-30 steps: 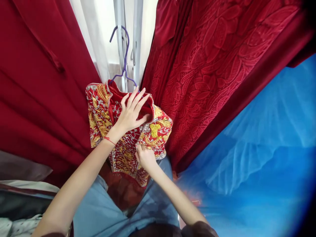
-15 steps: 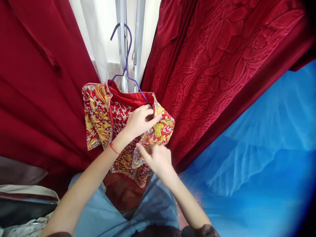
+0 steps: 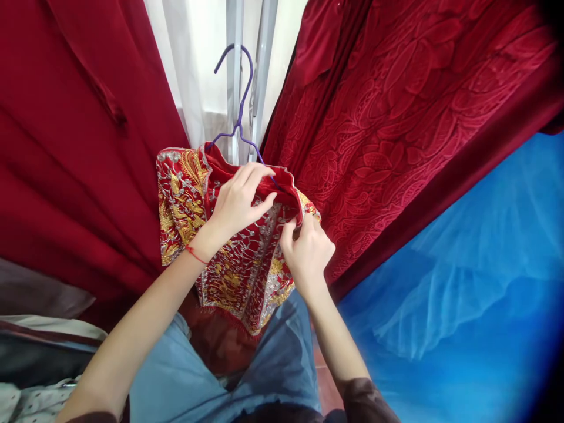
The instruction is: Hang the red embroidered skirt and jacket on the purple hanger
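Note:
A red garment with gold and silver embroidery [image 3: 185, 205] hangs on a purple hanger [image 3: 240, 111] in front of me. My left hand [image 3: 238, 200] grips the garment's upper edge near the hanger's shoulder, fingers curled over the red lining. My right hand [image 3: 306, 249] pinches the garment's right edge just below, fingers closed on the fabric. A thin red string circles my left wrist.
Dark red velvet garments [image 3: 66, 147] hang at the left and a red embossed garment [image 3: 396, 106] at the right. Blue gauzy fabric [image 3: 462, 282] fills the lower right. White curtain and metal rails [image 3: 233, 70] stand behind. My legs in blue jeans [image 3: 185, 376] show below.
My right hand rose from the garment's lower front to grip its right edge. My left hand closed from spread fingers onto the upper edge. The right flap folded inward.

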`<state>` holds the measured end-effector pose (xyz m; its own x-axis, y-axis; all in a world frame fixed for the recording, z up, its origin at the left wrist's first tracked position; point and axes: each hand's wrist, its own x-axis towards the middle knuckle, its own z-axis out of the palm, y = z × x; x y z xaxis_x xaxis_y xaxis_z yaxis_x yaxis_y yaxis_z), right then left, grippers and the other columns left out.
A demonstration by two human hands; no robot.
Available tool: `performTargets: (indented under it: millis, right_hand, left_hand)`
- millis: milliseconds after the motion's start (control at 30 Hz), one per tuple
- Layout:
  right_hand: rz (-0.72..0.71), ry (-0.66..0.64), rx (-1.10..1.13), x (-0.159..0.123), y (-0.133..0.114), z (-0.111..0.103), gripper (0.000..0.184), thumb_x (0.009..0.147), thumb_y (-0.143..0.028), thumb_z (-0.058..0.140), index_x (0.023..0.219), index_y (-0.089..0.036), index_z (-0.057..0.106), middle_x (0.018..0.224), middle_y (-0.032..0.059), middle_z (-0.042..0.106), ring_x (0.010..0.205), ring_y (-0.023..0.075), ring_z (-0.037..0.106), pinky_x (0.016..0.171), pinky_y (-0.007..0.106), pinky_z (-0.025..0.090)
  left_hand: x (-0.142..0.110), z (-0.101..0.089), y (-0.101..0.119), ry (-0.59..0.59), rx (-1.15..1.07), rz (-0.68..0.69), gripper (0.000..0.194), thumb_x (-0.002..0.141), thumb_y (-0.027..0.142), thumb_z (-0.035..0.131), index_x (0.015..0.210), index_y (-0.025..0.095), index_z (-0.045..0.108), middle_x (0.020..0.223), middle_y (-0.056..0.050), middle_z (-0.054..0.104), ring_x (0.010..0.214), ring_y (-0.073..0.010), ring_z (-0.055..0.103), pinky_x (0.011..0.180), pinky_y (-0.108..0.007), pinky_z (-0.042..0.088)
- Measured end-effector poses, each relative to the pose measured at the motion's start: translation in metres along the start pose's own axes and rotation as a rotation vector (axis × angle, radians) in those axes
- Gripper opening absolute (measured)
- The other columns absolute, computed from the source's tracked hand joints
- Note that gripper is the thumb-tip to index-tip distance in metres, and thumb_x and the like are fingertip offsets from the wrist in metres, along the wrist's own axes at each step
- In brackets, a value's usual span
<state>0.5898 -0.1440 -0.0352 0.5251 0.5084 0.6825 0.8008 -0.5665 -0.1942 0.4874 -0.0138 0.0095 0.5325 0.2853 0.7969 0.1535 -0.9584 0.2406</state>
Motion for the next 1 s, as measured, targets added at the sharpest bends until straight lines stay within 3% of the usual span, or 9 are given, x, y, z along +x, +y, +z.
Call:
performTargets:
  millis: [67, 167, 367, 533, 700, 767, 867, 1000]
  right_hand:
    - [-0.020, 0.050, 0.050, -0.003, 0.000, -0.004, 0.032, 0.097, -0.031, 0.036, 0.088, -0.015, 0.063, 0.079, 0.0079, 0.069, 0.060, 0.0151, 0.057, 0.054, 0.028, 0.025]
    - [-0.031, 0.050, 0.189, -0.006, 0.004, -0.014, 0.031, 0.098, -0.029, 0.038, 0.089, -0.016, 0.064, 0.073, 0.0047, 0.067, 0.057, 0.0128, 0.053, 0.054, 0.026, 0.027]
    - [0.003, 0.053, 0.395, 0.009, 0.024, -0.042, 0.033, 0.098, -0.030, 0.041, 0.068, -0.019, 0.049, 0.058, -0.0039, 0.048, 0.049, 0.0086, 0.035, 0.054, 0.025, 0.025]
    - [-0.052, 0.074, 0.421, 0.021, 0.016, -0.063, 0.034, 0.098, -0.029, 0.043, 0.065, -0.020, 0.042, 0.056, -0.0061, 0.039, 0.048, 0.0081, 0.030, 0.053, 0.025, 0.022]
    - [-0.079, 0.080, 0.512, 0.010, -0.007, -0.069, 0.031, 0.097, -0.027, 0.044, 0.068, -0.020, 0.048, 0.055, -0.0066, 0.038, 0.047, 0.0075, 0.030, 0.050, 0.023, 0.022]
    - [-0.063, 0.069, 0.549, 0.001, -0.008, -0.064, 0.029, 0.097, -0.027, 0.044, 0.070, -0.019, 0.049, 0.056, -0.0067, 0.038, 0.047, 0.0071, 0.031, 0.050, 0.023, 0.023]
    - [-0.069, 0.042, 0.564, -0.013, 0.000, -0.053, 0.026, 0.097, -0.025, 0.045, 0.071, -0.019, 0.049, 0.056, -0.0065, 0.039, 0.047, 0.0070, 0.033, 0.050, 0.022, 0.026]
    - [-0.169, 0.020, 0.534, -0.026, 0.004, -0.043, 0.027, 0.096, -0.021, 0.046, 0.069, -0.021, 0.043, 0.058, -0.0066, 0.038, 0.048, 0.0072, 0.034, 0.051, 0.022, 0.027]
  left_hand:
    - [0.005, 0.004, -0.004, 0.069, 0.120, -0.001, 0.038, 0.088, 0.035, 0.065, 0.122, 0.019, 0.059, 0.130, -0.012, 0.059, 0.125, -0.0285, 0.053, 0.107, -0.046, 0.043]
    - [0.013, 0.016, -0.008, 0.093, 0.193, 0.001, 0.036, 0.082, 0.043, 0.071, 0.109, 0.020, 0.064, 0.128, -0.012, 0.061, 0.127, -0.0347, 0.050, 0.110, -0.053, 0.037]
    - [0.019, 0.039, -0.015, 0.187, 0.226, -0.042, 0.034, 0.084, 0.054, 0.067, 0.095, 0.022, 0.064, 0.109, -0.010, 0.068, 0.125, -0.0360, 0.051, 0.115, -0.060, 0.025]
    - [0.020, 0.056, -0.020, 0.268, 0.207, -0.102, 0.053, 0.082, 0.061, 0.064, 0.115, 0.020, 0.059, 0.129, -0.015, 0.061, 0.133, -0.0363, 0.047, 0.117, -0.059, 0.023]
    - [0.016, 0.069, -0.036, 0.413, 0.203, -0.188, 0.065, 0.087, 0.057, 0.060, 0.139, 0.021, 0.045, 0.154, -0.019, 0.040, 0.149, -0.0339, 0.029, 0.120, -0.056, 0.017]
    - [0.012, 0.060, -0.045, 0.355, 0.217, -0.153, 0.069, 0.086, 0.056, 0.063, 0.143, 0.022, 0.044, 0.157, -0.019, 0.036, 0.150, -0.0340, 0.025, 0.120, -0.056, 0.016]
    - [0.006, 0.029, -0.057, 0.172, 0.232, -0.057, 0.068, 0.086, 0.057, 0.064, 0.144, 0.025, 0.047, 0.158, -0.015, 0.037, 0.151, -0.0351, 0.024, 0.119, -0.058, 0.016]
    - [0.016, -0.018, -0.068, 0.007, 0.245, 0.092, 0.046, 0.095, 0.052, 0.052, 0.137, 0.032, 0.056, 0.152, -0.006, 0.048, 0.146, -0.0307, 0.035, 0.114, -0.060, 0.022]
